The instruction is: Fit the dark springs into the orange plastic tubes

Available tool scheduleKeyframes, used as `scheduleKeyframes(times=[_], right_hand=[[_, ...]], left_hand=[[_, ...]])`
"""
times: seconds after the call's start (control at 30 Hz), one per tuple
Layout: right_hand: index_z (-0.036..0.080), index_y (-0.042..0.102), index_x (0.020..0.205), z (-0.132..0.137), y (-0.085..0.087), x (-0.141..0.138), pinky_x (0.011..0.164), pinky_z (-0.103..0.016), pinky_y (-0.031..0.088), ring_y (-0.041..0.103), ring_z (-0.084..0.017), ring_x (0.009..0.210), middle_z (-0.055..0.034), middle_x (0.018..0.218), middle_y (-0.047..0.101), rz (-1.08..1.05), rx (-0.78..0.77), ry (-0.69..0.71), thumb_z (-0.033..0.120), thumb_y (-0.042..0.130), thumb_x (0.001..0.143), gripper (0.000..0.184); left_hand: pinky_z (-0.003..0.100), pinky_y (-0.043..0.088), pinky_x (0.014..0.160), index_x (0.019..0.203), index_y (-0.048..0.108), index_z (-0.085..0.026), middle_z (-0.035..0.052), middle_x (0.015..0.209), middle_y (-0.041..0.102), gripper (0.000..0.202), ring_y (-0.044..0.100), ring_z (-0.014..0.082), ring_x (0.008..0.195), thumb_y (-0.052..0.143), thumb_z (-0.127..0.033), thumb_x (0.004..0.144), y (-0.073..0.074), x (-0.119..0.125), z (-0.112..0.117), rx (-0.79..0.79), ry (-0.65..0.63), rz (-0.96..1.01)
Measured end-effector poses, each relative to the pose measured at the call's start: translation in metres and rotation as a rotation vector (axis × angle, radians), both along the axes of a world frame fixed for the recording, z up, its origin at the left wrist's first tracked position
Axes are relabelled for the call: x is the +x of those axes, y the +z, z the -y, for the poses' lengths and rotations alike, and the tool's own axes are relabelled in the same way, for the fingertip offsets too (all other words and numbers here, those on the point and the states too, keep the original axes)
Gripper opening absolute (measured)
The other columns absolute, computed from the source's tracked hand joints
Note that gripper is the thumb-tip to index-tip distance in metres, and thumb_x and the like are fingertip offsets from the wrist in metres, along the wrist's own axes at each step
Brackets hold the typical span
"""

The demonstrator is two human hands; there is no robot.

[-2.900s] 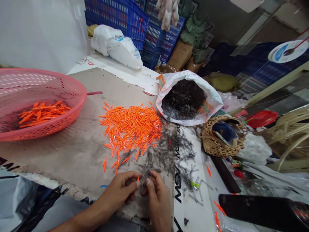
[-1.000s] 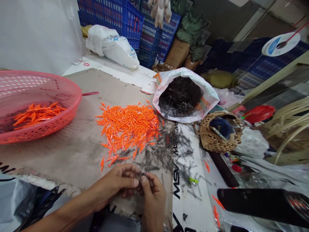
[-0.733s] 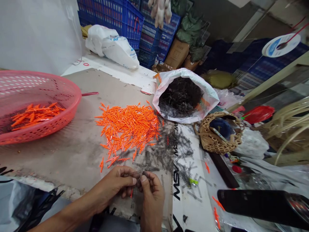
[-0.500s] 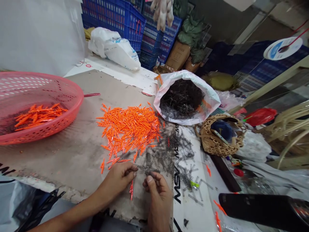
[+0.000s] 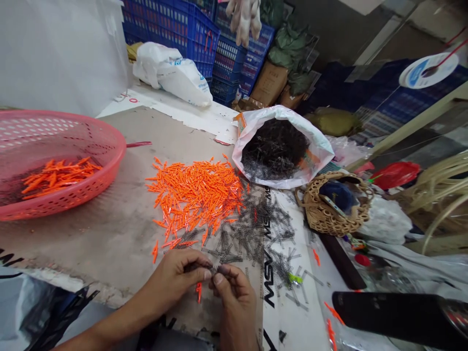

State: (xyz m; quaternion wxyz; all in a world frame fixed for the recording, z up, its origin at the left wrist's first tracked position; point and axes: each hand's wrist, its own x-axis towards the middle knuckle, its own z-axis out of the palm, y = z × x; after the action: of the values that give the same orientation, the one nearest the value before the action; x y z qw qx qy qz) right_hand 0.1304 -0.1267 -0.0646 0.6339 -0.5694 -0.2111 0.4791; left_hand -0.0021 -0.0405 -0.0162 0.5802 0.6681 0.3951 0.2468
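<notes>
Around our fingers spreads a worn grey tabletop (image 5: 120,243), smudged and ragged along its near edge, with a white sheet (image 5: 287,329) bearing black lettering to their right. Well beyond them, stacked blue crates (image 5: 168,29) fill the back of the room, and a white spool (image 5: 409,77) hangs far off to the upper right. Counting outward, we have one coral basket (image 5: 115,146) well to the left of the fingers, with a small heap of orange parts (image 5: 58,175) inside; one sack (image 5: 320,134) of dark springs beyond and to the right; one woven bag (image 5: 316,212) nearer on that side; and one black bottle (image 5: 387,317) farther right. Just past the fingertips lies an orange pile (image 5: 197,192), too many pieces to count, and beside it scattered springs (image 5: 239,239), equally uncountable. One lime piece (image 5: 294,279) sits to the right of our hands, and one lone orange piece (image 5: 198,292) shows just below the left fingers; whether it is held or simply lying there, we cannot tell. Our left hand (image 5: 181,275) and right hand (image 5: 237,295) nearly meet at the tips, each with thumb pressed toward forefinger, pinching between them a small dark coil (image 5: 215,268), its detail blurred; the remaining fingers curl in loosely.
</notes>
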Motion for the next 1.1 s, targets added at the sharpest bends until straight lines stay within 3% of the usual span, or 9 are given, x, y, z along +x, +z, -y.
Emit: scheduleKeyframes(times=[0.2, 0.37, 0.43, 0.57, 0.7, 0.8, 0.9, 0.97, 1.1], right_hand=[[0.014, 0.071, 0.081, 0.009, 0.006, 0.001, 0.042, -0.017, 0.026, 0.038, -0.006, 0.041, 0.0051, 0.048, 0.049, 0.03, -0.031, 0.364, 0.056, 0.06, 0.085, 0.044], [0.02, 0.071, 0.075, 0.012, 0.02, 0.002, 0.053, -0.02, 0.036, 0.051, -0.011, 0.056, 0.0024, 0.059, 0.058, 0.633, 0.048, 0.24, 0.038, 0.06, 0.088, 0.024], [0.023, 0.07, 0.084, 0.012, 0.02, 0.002, 0.061, -0.021, 0.04, 0.057, -0.013, 0.065, 0.0003, 0.071, 0.065, 0.92, 0.171, 0.121, 0.027, 0.058, 0.09, 0.015], [0.023, 0.068, 0.094, 0.013, 0.014, 0.0, 0.07, -0.025, 0.043, 0.059, -0.016, 0.077, -0.0051, 0.084, 0.066, 1.326, 0.383, -0.084, 0.013, 0.054, 0.09, 0.018], [0.022, 0.064, 0.078, 0.014, 0.013, -0.004, 0.064, -0.025, 0.04, 0.053, -0.014, 0.069, -0.0027, 0.075, 0.061, 1.219, 0.388, -0.103, 0.011, 0.054, 0.087, 0.018], [0.021, 0.061, 0.077, 0.015, 0.013, -0.005, 0.055, -0.021, 0.04, 0.054, -0.013, 0.061, 0.0005, 0.07, 0.06, 0.675, 0.168, 0.096, 0.026, 0.065, 0.079, 0.006], [0.019, 0.066, 0.1, 0.016, 0.011, -0.003, 0.044, -0.019, 0.034, 0.053, -0.011, 0.05, 0.0003, 0.069, 0.064, 0.215, 0.017, 0.271, 0.047, 0.065, 0.079, 0.034], [0.017, 0.07, 0.101, 0.017, 0.012, 0.0, 0.043, -0.019, 0.031, 0.048, -0.009, 0.044, 0.0013, 0.059, 0.062, 0.249, -0.003, 0.358, 0.052, 0.055, 0.087, 0.04], [0.022, 0.075, 0.082, 0.016, 0.017, 0.006, 0.053, -0.022, 0.037, 0.055, -0.012, 0.056, 0.0008, 0.059, 0.06, 0.707, 0.1, 0.4, 0.037, 0.054, 0.092, 0.028]], left_hand=[[0.026, 0.044, 0.07, 0.08, 0.076, -0.022, 0.0031, 0.074, 0.071, 0.016, 0.063, 0.0197, 0.074, 0.064, -0.032, 0.079, 0.002, -0.016, 0.001, 0.22, -0.057, -0.068], [0.024, 0.039, 0.064, 0.068, 0.07, -0.02, 0.0017, 0.068, 0.067, 0.024, 0.058, 0.0175, 0.068, 0.059, -0.036, 0.082, 0.005, -0.021, 0.001, 0.183, -0.084, -0.143], [0.024, 0.034, 0.056, 0.056, 0.061, -0.019, -0.0006, 0.057, 0.057, 0.039, 0.05, 0.0146, 0.057, 0.055, -0.047, 0.084, 0.008, -0.019, 0.002, 0.056, -0.067, -0.125], [0.025, 0.015, 0.043, 0.052, 0.049, -0.02, -0.0078, 0.043, 0.035, 0.052, 0.023, 0.0088, 0.041, 0.056, -0.067, 0.076, 0.008, -0.016, 0.004, -0.463, -0.046, 0.029], [0.025, 0.007, 0.042, 0.052, 0.041, -0.022, -0.0104, 0.041, 0.028, 0.054, 0.014, 0.0071, 0.039, 0.062, -0.068, 0.068, 0.0, -0.018, 0.007, -0.872, -0.133, 0.201], [0.026, 0.009, 0.043, 0.056, 0.049, -0.02, -0.0097, 0.046, 0.029, 0.05, 0.015, 0.0081, 0.043, 0.061, -0.065, 0.074, 0.0, -0.022, 0.007, -0.691, -0.109, 0.167], [0.024, 0.017, 0.045, 0.061, 0.058, -0.018, -0.0071, 0.051, 0.036, 0.043, 0.026, 0.0098, 0.048, 0.061, -0.058, 0.078, 0.004, -0.026, 0.004, -0.329, -0.124, 0.02], [0.023, 0.026, 0.051, 0.062, 0.062, -0.018, -0.004, 0.056, 0.047, 0.039, 0.038, 0.0122, 0.054, 0.058, -0.052, 0.082, 0.008, -0.028, 0.002, -0.105, -0.165, -0.065], [0.025, 0.032, 0.06, 0.061, 0.065, -0.02, 0.0002, 0.062, 0.058, 0.039, 0.048, 0.016, 0.063, 0.055, -0.048, 0.085, 0.01, -0.03, 0.002, 0.153, -0.14, -0.153]])
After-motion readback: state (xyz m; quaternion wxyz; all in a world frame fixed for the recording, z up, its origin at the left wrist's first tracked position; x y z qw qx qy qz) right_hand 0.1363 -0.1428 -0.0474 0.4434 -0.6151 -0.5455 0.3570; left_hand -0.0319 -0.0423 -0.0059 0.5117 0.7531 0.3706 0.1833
